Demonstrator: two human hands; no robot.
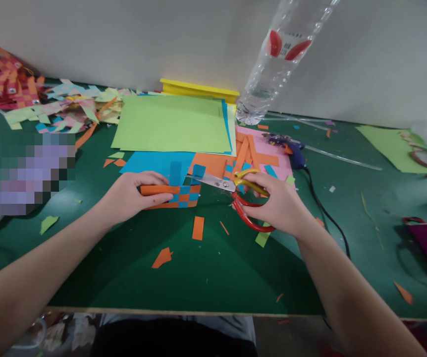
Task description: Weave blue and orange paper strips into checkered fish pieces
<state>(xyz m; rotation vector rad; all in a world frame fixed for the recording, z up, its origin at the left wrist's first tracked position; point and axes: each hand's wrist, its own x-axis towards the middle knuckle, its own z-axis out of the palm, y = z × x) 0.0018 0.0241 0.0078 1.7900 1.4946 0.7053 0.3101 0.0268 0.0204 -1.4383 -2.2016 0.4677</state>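
A woven piece of orange and blue paper strips is pinched in my left hand, thumb in front and fingers behind. Blue strip ends stick up from its top edge. My right hand grips a pair of scissors with one yellow and one red handle loop. The scissors' blades point left and reach the blue strip end at the woven piece's upper right; I cannot tell whether they cut into it. Below lie an orange paper rectangle and an orange scrap.
Green paper sheets are stacked behind my hands. A clear plastic bottle stands tilted in view at the back. To the right is a blue glue gun with a black cord. Woven paper pieces are heaped at the back left.
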